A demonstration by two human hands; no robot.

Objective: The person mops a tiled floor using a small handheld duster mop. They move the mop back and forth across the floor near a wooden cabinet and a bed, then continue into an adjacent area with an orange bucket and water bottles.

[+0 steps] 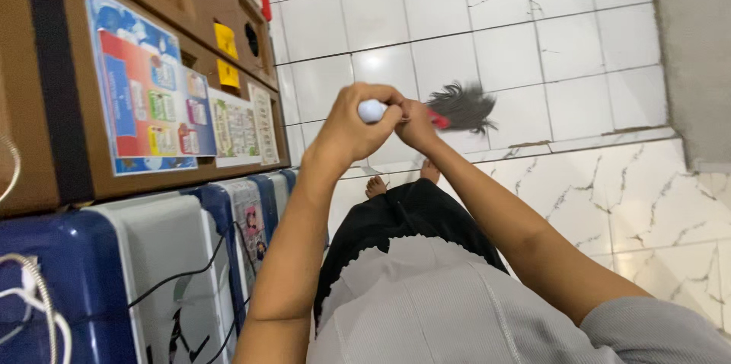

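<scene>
My left hand (352, 126) is closed around the white end of a handle (371, 110), held out in front of me at chest height. Right beside it, my right hand (417, 126) grips the same tool further along, near a red part (439, 119). Past the red part spreads a grey tuft of bristles or feathers (463, 106), which points to the right over the floor. Both arms reach forward from my grey top. Below the hands I see my black skirt (403, 215) and bare feet (375, 185) on the tiles.
A brown wooden cabinet (68, 143) with colourful posters (145, 90) and yellow notes stands at the left. Under it sit blue and white boxes (152, 273) with black and white cables. White floor tiles (533, 44) fill the right, with a grey wall (697, 52) at the far right.
</scene>
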